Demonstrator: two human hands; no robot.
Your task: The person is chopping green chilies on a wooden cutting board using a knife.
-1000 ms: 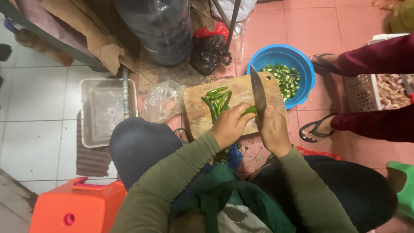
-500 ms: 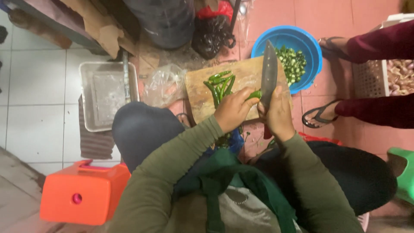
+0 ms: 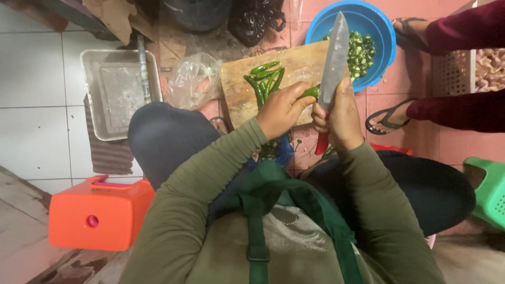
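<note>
Hands at the cutting board (image 3: 294, 79): mid-chop on green chilies.
Blue bowl (image 3: 381, 31) of cut pieces beyond board; right hand (image 3: 342, 118) clamps knife (image 3: 334, 66), blade raised; left hand (image 3: 281, 108) pinches chili (image 3: 309, 93) at board's near edge. Next: controlled downstroke clear of fingertips.

A second ago the knife (image 3: 335, 58) lay tilted, its tip low near the blue bowl's (image 3: 380, 31) rim. Now the right hand (image 3: 339, 115) has raised the blade more upright, its tip over the bowl, beside the chilli (image 3: 310, 93) pinched in the left hand (image 3: 281, 109).
</note>
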